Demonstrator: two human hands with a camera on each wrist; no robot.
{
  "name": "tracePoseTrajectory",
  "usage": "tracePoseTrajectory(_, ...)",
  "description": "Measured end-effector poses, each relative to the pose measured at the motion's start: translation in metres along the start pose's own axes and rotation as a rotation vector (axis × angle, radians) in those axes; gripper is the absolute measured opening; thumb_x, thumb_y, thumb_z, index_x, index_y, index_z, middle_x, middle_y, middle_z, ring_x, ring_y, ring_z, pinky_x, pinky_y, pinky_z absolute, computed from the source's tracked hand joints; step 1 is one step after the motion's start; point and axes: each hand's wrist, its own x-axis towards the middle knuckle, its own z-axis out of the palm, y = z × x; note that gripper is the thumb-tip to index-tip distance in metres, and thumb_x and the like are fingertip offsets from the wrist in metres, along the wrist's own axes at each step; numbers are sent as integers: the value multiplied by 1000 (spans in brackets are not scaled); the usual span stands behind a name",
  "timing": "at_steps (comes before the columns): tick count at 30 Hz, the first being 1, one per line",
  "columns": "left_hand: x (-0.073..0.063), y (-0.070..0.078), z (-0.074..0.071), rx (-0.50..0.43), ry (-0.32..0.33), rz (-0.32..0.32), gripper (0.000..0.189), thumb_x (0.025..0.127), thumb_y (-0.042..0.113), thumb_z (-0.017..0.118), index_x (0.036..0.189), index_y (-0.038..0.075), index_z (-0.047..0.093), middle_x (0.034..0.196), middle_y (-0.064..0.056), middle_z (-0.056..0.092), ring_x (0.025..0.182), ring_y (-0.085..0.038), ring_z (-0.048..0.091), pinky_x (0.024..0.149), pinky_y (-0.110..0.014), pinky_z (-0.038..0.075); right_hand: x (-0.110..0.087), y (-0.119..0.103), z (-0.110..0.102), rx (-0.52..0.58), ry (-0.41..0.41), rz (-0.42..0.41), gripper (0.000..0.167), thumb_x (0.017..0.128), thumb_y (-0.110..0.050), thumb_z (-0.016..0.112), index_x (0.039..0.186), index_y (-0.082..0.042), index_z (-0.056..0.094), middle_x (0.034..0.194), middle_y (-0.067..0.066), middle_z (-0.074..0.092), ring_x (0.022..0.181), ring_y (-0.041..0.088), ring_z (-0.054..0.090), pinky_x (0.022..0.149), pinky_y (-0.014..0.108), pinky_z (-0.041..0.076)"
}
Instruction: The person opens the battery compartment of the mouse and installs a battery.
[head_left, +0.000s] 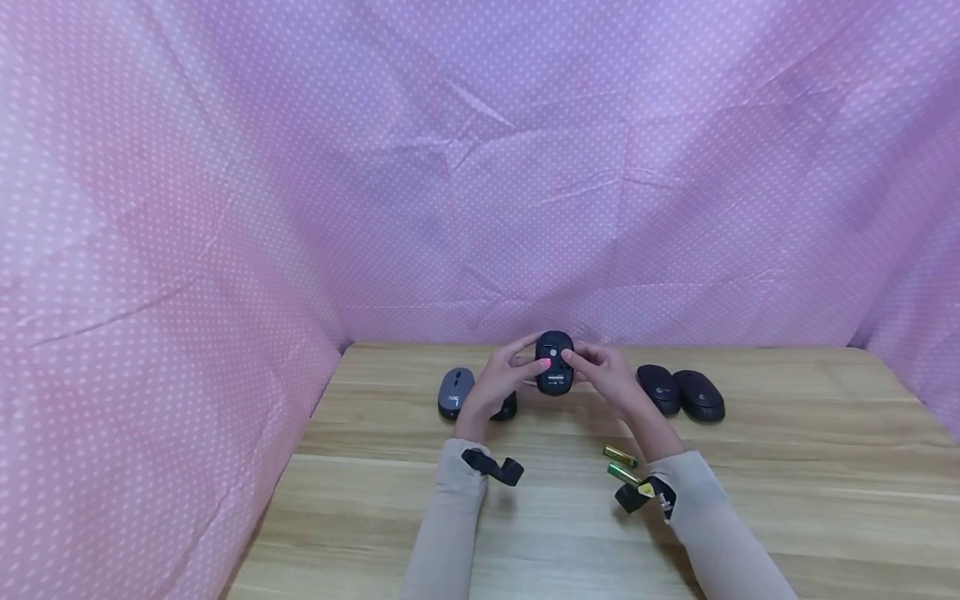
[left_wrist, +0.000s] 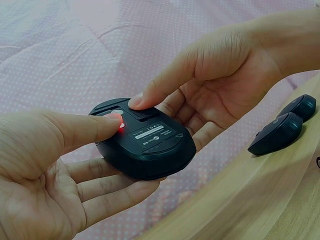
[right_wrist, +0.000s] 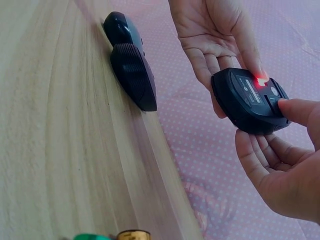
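A black computer mouse [head_left: 555, 385] is held up between both hands, its underside with a printed label turned toward the head camera. My left hand [head_left: 504, 379] grips its left side, thumb on the underside beside a glowing red light and fingers beneath, as the left wrist view shows. From the other side my right hand [head_left: 606, 372] pinches it, thumb pressed on the underside near a recessed part. In the right wrist view the mouse [right_wrist: 245, 107] shows its dark rounded edge, with fingers of both hands under it.
On the wooden table [head_left: 555, 533], a grey mouse [head_left: 455, 390] and a partly hidden black mouse [head_left: 507, 408] lie left. Two dark mice, one nearer [head_left: 658, 388] and one farther right [head_left: 699, 396], sit right. A gold battery [head_left: 619, 455] and a green battery [head_left: 624, 474] lie near the right wrist.
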Motion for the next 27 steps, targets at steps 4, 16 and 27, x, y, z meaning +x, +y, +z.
tracePoseTrajectory(4,0,0,1,-4,1,-3,56,99,16,68,152,18,50,132,-25,66,98,-28,76,97,-56,57,-1,0,-1,-2,1,2,46,104,-25,61,134,11,58,120,16,68,93,2,65,85,23,59)
tracePoseTrajectory(16,2,-3,0,-22,-3,2,54,99,14,67,151,19,51,136,-21,65,104,-31,75,95,-53,59,-2,-1,-3,0,-47,-5,45,103,-19,62,135,11,56,123,23,63,95,8,64,85,26,59)
tracePoseTrajectory(27,1,-3,-2,-2,10,-48,55,99,18,69,151,20,51,131,-22,67,95,-25,76,93,-50,60,-1,0,-10,24,-124,30,47,104,-22,60,138,10,54,138,28,57,99,8,69,96,38,59)
